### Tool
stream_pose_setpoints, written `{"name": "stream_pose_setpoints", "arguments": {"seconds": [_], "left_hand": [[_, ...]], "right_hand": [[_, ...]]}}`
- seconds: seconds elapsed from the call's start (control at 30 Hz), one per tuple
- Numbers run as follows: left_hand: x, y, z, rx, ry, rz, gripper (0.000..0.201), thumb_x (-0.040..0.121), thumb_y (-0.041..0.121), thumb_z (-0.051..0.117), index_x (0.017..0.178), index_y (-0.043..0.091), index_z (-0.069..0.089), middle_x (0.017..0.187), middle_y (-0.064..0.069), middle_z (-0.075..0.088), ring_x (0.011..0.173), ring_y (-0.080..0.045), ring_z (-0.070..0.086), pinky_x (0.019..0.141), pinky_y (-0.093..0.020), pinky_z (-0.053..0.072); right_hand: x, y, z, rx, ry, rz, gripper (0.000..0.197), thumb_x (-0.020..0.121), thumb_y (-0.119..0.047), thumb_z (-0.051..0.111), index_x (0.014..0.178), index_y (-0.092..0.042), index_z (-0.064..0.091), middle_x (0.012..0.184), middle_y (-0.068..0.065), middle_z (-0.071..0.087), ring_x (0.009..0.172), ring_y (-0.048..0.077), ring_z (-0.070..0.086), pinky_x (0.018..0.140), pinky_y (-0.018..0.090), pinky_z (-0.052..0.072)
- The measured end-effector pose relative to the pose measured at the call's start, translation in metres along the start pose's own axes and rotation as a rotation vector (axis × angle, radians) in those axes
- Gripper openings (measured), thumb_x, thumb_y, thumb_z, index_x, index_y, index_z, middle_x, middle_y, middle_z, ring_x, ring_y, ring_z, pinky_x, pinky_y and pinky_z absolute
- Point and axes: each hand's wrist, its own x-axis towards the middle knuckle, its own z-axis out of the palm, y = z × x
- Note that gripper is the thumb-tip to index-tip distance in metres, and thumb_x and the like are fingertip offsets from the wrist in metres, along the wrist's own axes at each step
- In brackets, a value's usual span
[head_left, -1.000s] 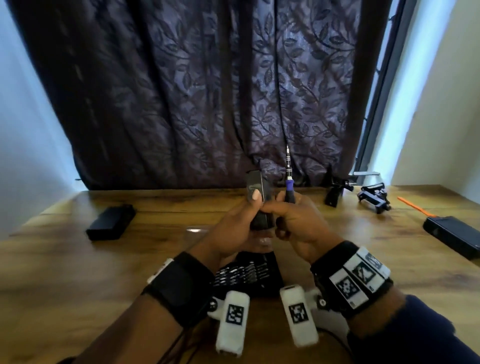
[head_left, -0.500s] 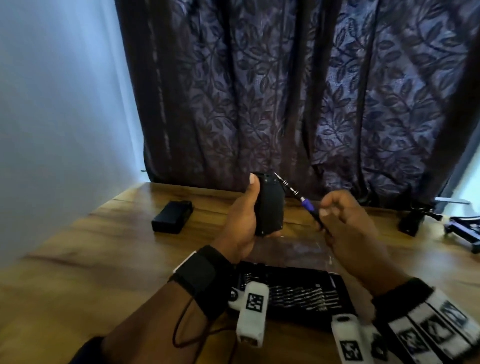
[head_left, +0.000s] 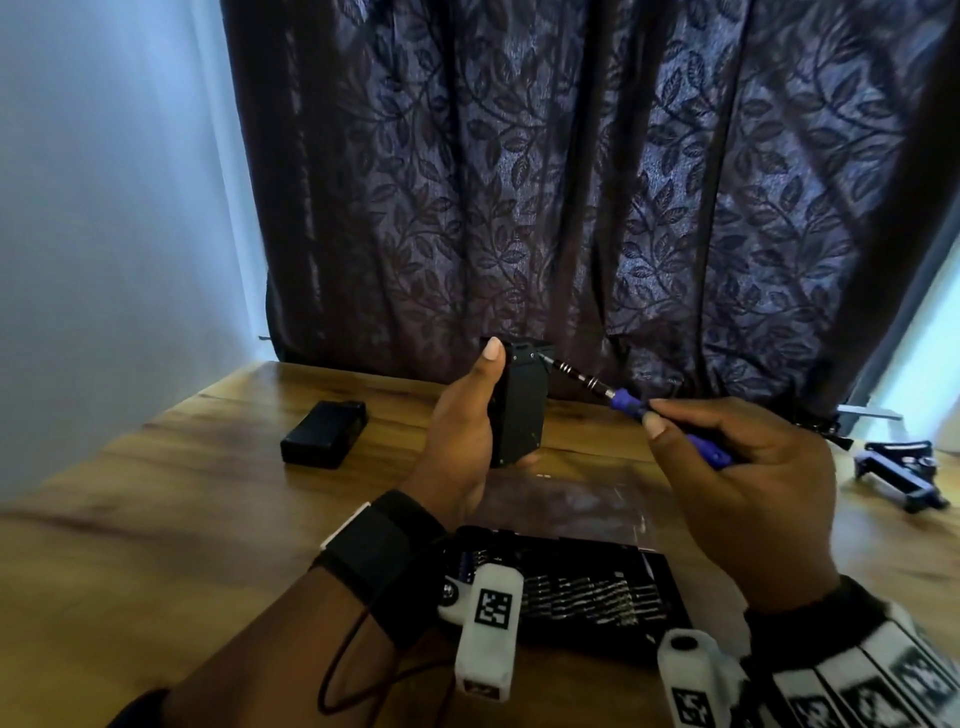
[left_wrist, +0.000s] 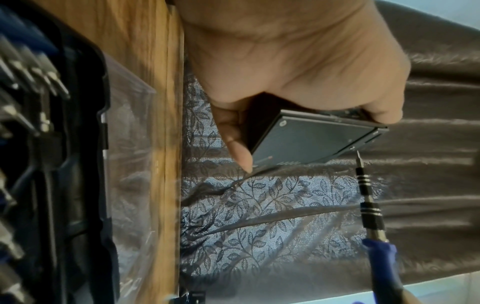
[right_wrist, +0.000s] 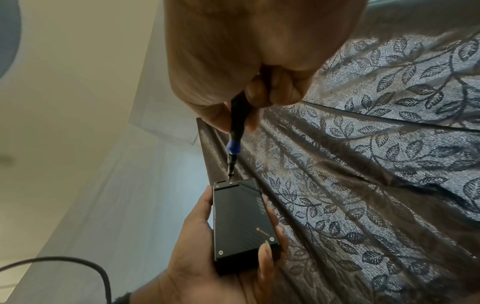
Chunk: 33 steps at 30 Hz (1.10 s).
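My left hand (head_left: 467, 426) grips a flat black box (head_left: 522, 405) upright above the table, thumb along its left edge and fingers behind it. The same black box (right_wrist: 241, 222) shows small screws at its corners, and the black box (left_wrist: 311, 139) is wrapped by my palm in the left wrist view. My right hand (head_left: 737, 467) pinches a blue-handled precision screwdriver (head_left: 623, 402). The screwdriver (right_wrist: 235, 144) has its tip at a screw in the box's top corner. In the left wrist view the screwdriver (left_wrist: 369, 207) tip sits just off that corner.
An open bit case (head_left: 571, 592) with a clear lid (head_left: 566, 504) lies on the wooden table (head_left: 156, 519) below my hands. Another black box (head_left: 324, 434) lies at the left. Black clamp parts (head_left: 898, 473) lie at the right. A dark leaf-patterned curtain (head_left: 571, 182) hangs behind.
My right hand drew away from the box and tilted the screwdriver from upright to slanting, bringing its tip to the box's top corner. The head view swung left.
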Motion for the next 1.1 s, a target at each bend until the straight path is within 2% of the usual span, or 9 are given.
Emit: {"name": "stream_pose_setpoints", "arguments": {"seconds": [0.2, 0.4, 0.7, 0.97, 1.1], "left_hand": [[-0.0003, -0.0023, 0.0002, 0.008, -0.017, -0.006, 0.103, 0.056, 0.091, 0.072, 0.112, 0.005, 0.076, 0.1, -0.023, 0.069, 0.087, -0.039, 0.063, 0.061, -0.039, 0.056], [-0.004, 0.0006, 0.0017, 0.028, 0.0, -0.026, 0.087, 0.07, 0.084, 0.063, 0.109, 0.007, 0.077, 0.096, -0.021, 0.07, 0.087, -0.039, 0.063, 0.062, -0.039, 0.056], [-0.0047, -0.0008, 0.0012, 0.056, -0.028, -0.047, 0.087, 0.073, 0.082, 0.061, 0.11, 0.005, 0.076, 0.094, -0.022, 0.069, 0.079, -0.035, 0.065, 0.06, -0.038, 0.057], [-0.0041, -0.0008, 0.0001, 0.042, -0.018, -0.055, 0.09, 0.073, 0.082, 0.062, 0.116, 0.004, 0.074, 0.096, -0.02, 0.071, 0.075, -0.032, 0.067, 0.058, -0.038, 0.057], [-0.0042, -0.0014, 0.0, 0.023, -0.025, -0.071, 0.086, 0.073, 0.082, 0.064, 0.112, 0.006, 0.076, 0.097, -0.021, 0.07, 0.075, -0.033, 0.066, 0.061, -0.039, 0.057]], "right_hand": [[0.0004, 0.0028, -0.0017, -0.024, 0.026, -0.022, 0.017, 0.086, -0.007, 0.077, 0.094, -0.021, 0.076, 0.08, -0.01, 0.071, 0.074, 0.003, 0.067, 0.066, 0.007, 0.045], [0.0009, 0.0043, -0.0032, -0.028, -0.014, -0.023, 0.02, 0.086, -0.006, 0.077, 0.093, -0.024, 0.074, 0.081, -0.014, 0.07, 0.073, 0.002, 0.067, 0.066, 0.005, 0.044], [0.0012, 0.0064, -0.0032, -0.057, -0.025, -0.017, 0.016, 0.087, -0.006, 0.077, 0.093, -0.021, 0.074, 0.081, -0.015, 0.068, 0.073, -0.003, 0.065, 0.064, 0.003, 0.043], [0.0021, 0.0092, -0.0043, -0.042, -0.025, -0.014, 0.018, 0.087, -0.005, 0.077, 0.092, -0.022, 0.074, 0.079, -0.013, 0.069, 0.073, 0.003, 0.066, 0.063, 0.005, 0.044], [0.0017, 0.0095, -0.0045, -0.041, -0.03, -0.009, 0.016, 0.087, -0.006, 0.077, 0.091, -0.021, 0.074, 0.078, -0.014, 0.069, 0.071, 0.005, 0.066, 0.061, 0.005, 0.043]]}}
